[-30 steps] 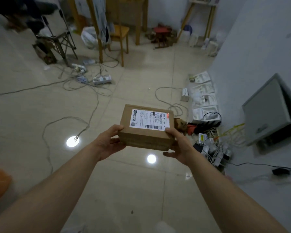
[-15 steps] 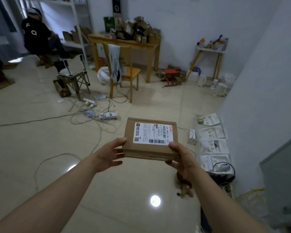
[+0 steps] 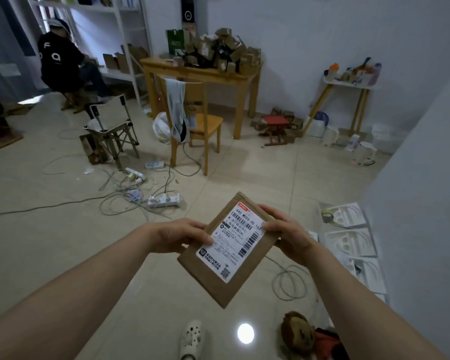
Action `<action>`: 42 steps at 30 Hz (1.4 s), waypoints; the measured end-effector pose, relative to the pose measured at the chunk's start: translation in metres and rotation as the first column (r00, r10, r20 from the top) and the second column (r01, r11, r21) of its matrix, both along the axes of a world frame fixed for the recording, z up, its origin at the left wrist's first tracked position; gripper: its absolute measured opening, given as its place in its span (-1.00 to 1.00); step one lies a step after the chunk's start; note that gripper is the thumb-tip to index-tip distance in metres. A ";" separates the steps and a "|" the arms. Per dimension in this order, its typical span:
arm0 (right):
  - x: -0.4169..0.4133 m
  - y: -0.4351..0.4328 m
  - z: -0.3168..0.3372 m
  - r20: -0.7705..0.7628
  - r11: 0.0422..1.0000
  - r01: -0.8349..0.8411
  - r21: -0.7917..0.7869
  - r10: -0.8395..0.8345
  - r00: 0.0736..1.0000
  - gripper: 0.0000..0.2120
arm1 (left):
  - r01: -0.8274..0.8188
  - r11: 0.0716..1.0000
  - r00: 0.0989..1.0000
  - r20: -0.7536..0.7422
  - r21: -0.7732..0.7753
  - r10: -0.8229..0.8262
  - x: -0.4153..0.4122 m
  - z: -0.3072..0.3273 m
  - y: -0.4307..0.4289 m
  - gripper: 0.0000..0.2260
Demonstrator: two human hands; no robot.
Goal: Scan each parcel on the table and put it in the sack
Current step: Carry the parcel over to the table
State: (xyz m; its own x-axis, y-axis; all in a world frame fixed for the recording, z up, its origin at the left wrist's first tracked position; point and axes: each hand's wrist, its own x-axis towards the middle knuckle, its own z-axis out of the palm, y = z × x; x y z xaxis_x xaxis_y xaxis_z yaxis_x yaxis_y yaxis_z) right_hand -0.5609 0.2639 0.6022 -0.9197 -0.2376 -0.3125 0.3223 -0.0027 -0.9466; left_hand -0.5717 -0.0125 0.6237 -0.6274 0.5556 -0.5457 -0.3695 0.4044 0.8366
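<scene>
One parcel (image 3: pixel 229 248) up in both hands, label facing cam, well apart from tabletop (image 3: pixel 164 64). Left hand (image 3: pixel 185 233) & right hand (image 3: pixel 286 229): fingers clamped on its edges. Can't make out the sack. Pile of parcels (image 3: pixel 218 53) on tabletop, so prob. most work left.

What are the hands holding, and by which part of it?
A brown cardboard parcel, label up. The left hand grips its upper-left edge; the right hand grips its upper-right edge, thumbs on the labelled face.
</scene>
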 end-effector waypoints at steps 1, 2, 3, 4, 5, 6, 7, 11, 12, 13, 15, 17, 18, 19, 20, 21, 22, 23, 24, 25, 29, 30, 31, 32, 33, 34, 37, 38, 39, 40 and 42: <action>-0.023 0.000 -0.002 0.004 0.998 0.057 -0.027 -0.057 0.998 -0.23 | -0.009 1.000 1.000 -0.002 0.020 0.009 -0.024 -0.002 0.001 -0.38; -0.045 -0.001 -0.003 0.024 0.988 0.138 -0.067 -0.136 0.990 -0.16 | -0.041 0.998 0.999 -0.001 0.043 0.041 -0.049 -0.004 0.002 -0.30; -0.069 -0.003 -0.005 0.057 0.969 0.221 -0.109 -0.216 0.975 -0.01 | -0.085 0.994 0.996 0.001 0.067 0.085 -0.075 -0.005 0.002 -0.23; -0.093 -0.006 -0.006 0.105 0.949 0.287 -0.127 -0.275 0.956 0.17 | -0.136 0.987 0.991 0.003 0.090 0.136 -0.101 -0.005 0.002 -0.17; -0.115 -0.009 -0.008 0.141 0.937 0.326 -0.130 -0.308 0.941 0.30 | -0.188 0.976 0.982 0.006 0.112 0.189 -0.127 -0.005 0.002 -0.14; -0.135 -0.014 -0.010 0.176 0.933 0.340 -0.122 -0.316 0.932 0.37 | -0.236 0.962 0.971 0.011 0.135 0.237 -0.152 -0.004 0.002 -0.11; -0.154 -0.018 -0.012 0.198 0.937 0.325 -0.130 -0.297 0.934 0.40 | -0.269 0.950 0.963 0.012 0.160 0.271 -0.177 -0.003 0.003 -0.10; -0.229 -0.025 -0.012 0.238 0.956 0.227 -0.184 -0.181 0.954 0.28 | -0.309 0.926 0.949 0.012 0.216 0.314 -0.274 0.005 0.015 -0.07; -0.248 -0.024 -0.011 0.235 0.962 0.202 -0.184 -0.157 0.959 0.20 | -0.312 0.923 0.949 0.020 0.226 0.315 -0.296 0.006 0.021 -0.07; -0.267 -0.020 -0.011 0.226 0.964 0.192 -0.182 -0.148 0.963 0.10 | -0.314 0.920 0.948 0.027 0.236 0.316 -0.319 0.005 0.027 -0.07; -0.309 -0.009 -0.013 0.201 0.960 0.208 -0.185 -0.170 0.965 -0.09 | -0.310 0.916 0.950 0.034 0.253 0.312 -0.364 0.002 0.041 -0.08; -0.356 0.006 -0.013 0.180 0.949 0.245 -0.196 -0.210 0.961 -0.17 | -0.295 0.916 0.955 0.048 0.271 0.293 -0.410 -0.001 0.056 -0.10; -0.382 0.014 -0.015 0.173 0.945 0.261 -0.198 -0.228 0.958 -0.20 | -0.283 0.921 0.959 0.055 0.268 0.279 -0.433 -0.002 0.064 -0.13; -0.409 0.024 -0.016 0.166 0.942 0.268 -0.199 -0.238 0.957 -0.22 | -0.270 0.929 0.963 0.057 0.255 0.264 -0.458 -0.004 0.071 -0.16; -0.436 0.033 -0.016 0.154 0.943 0.266 -0.200 -0.238 0.959 -0.23 | -0.261 0.936 0.965 0.060 0.237 0.255 -0.483 -0.005 0.079 -0.20; -0.464 0.042 -0.015 0.139 0.946 0.258 -0.195 -0.234 0.962 -0.24 | -0.259 0.940 0.966 0.062 0.223 0.252 -0.508 -0.005 0.086 -0.20; -0.492 0.051 -0.014 0.126 0.948 0.251 -0.197 -0.230 0.965 -0.25 | -0.261 0.940 0.965 0.066 0.221 0.253 -0.533 -0.004 0.094 -0.18; -0.521 0.061 -0.013 0.117 0.948 0.246 -0.204 -0.226 0.967 -0.26 | -0.267 0.936 0.964 0.068 0.228 0.258 -0.559 -0.003 0.103 -0.15; -0.550 0.070 -0.011 0.110 0.947 0.239 -0.215 -0.220 0.969 -0.27 | -0.284 0.929 0.959 0.067 0.238 0.276 -0.586 0.000 0.112 -0.12; -0.578 0.078 -0.007 0.103 0.948 0.230 -0.221 -0.212 0.972 -0.28 | -0.309 0.918 0.951 0.064 0.248 0.303 -0.612 0.003 0.120 -0.10; -0.686 0.097 0.012 0.098 0.954 0.226 -0.198 -0.210 0.973 -0.31 | -0.389 0.874 0.918 0.052 0.292 0.392 -0.712 0.016 0.143 -0.13; -0.713 0.098 0.016 0.101 0.954 0.233 -0.189 -0.217 0.971 -0.38 | -0.413 0.862 0.907 0.047 0.293 0.419 -0.736 0.017 0.145 -0.18; -0.739 0.098 0.021 0.105 0.953 0.236 -0.188 -0.219 0.970 -0.47 | -0.435 0.850 0.895 0.045 0.297 0.443 -0.760 0.019 0.147 -0.22; -0.764 0.098 0.023 0.104 0.954 0.228 -0.196 -0.211 0.972 -0.56 | -0.455 0.837 0.884 0.045 0.304 0.465 -0.784 0.019 0.148 -0.24; -0.790 0.097 0.025 0.099 0.954 0.218 -0.208 -0.201 0.974 -0.62 | -0.472 0.825 0.874 0.044 0.312 0.484 -0.808 0.018 0.148 -0.23; -0.817 0.097 0.025 0.086 0.952 0.212 -0.219 -0.197 0.977 -0.65 | -0.483 0.813 0.866 0.038 0.324 0.499 -0.832 0.017 0.149 -0.23; -0.899 0.094 0.022 0.063 0.939 0.233 -0.253 -0.225 0.972 -0.69 | -0.511 0.776 0.843 0.040 0.371 0.536 -0.906 0.016 0.154 -0.24; -0.928 0.092 0.020 0.065 0.932 0.253 -0.260 -0.245 0.967 -0.75 | -0.521 0.761 0.835 0.047 0.385 0.548 -0.932 0.014 0.155 -0.23; -0.957 0.091 0.018 0.072 0.924 0.277 -0.264 -0.267 0.961 -0.79 | -0.530 0.747 0.827 0.052 0.402 0.560 -0.960 0.012 0.155 -0.20; -0.987 0.088 0.016 0.073 0.917 0.296 -0.266 -0.287 0.955 -0.81 | -0.534 0.738 0.822 0.049 0.412 0.568 -0.988 0.010 0.155 -0.15; -1.044 0.084 0.012 0.076 0.902 0.334 -0.274 -0.326 0.942 -0.77 | -0.524 0.739 0.825 0.037 0.423 0.563 -1.043 0.008 0.154 -0.09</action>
